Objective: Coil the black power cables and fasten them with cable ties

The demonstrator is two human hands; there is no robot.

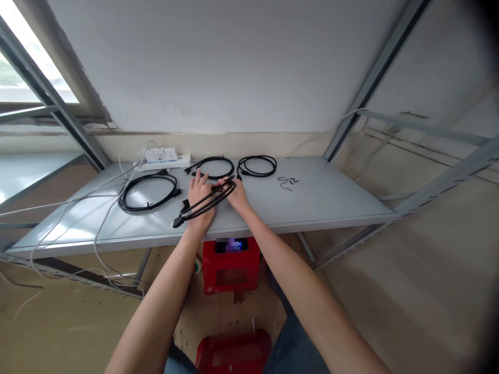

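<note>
A bundle of black power cable [206,203] passes over the back of my left hand [197,191], with its plug [178,222] hanging beside the wrist. The fingers of that hand are stretched out and apart, pointing to the wall. My right hand [236,194] is closed around the far end of the bundle. Both hands are above the front half of the grey metal shelf [307,205]. Behind them lie two coiled black cables, one on the left [233,169] and one on the right [275,165]. The right hand's fingertips are partly hidden by the cable.
Left on the shelf are another coiled black cable [127,208] and a white power strip [183,162] with adapters. Short black ties [286,188] lie to the right. White cords [97,234] hang over the front edge. Under it stands a red stool [210,275] bearing a phone [222,245].
</note>
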